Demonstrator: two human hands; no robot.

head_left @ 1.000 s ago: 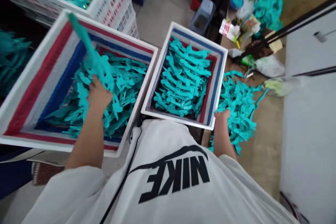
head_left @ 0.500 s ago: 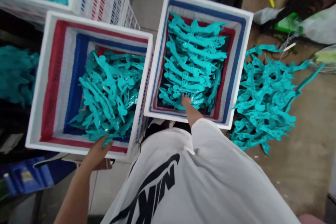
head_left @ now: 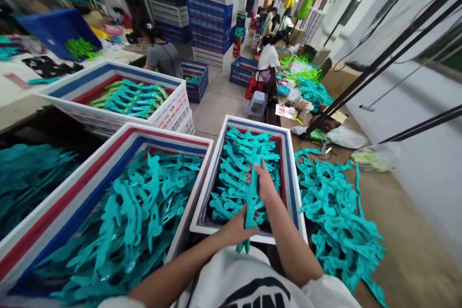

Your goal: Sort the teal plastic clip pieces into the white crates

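Both hands grip one long teal piece with short side lobes [head_left: 253, 173], held lengthwise over the right-hand crate [head_left: 296, 192]. My left hand [head_left: 236, 226] is closed round its near end, close to my shirt. Farther up, my right hand [head_left: 264, 183] wraps it from the right side. I cannot make out its material. Below the hands, similar teal pieces [head_left: 231, 178] lie in stacked rows inside that crate. The left-hand crate [head_left: 81, 202], lined in red, white and blue, contains a loose jumbled heap of teal pieces [head_left: 126, 207].
On the brown table to the right lies another teal heap [head_left: 335, 207]. Behind the left crate, a white crate [head_left: 173, 91] holds teal-and-green pieces. Stacked crates [head_left: 209, 19] rise beyond. A person in white [head_left: 269, 60] sits near a grey stool [head_left: 257, 105].
My view has lifted toward the room. My left hand has left the left crate's edge and my right hand has risen from the stacked rows; both now hold a teal piece.
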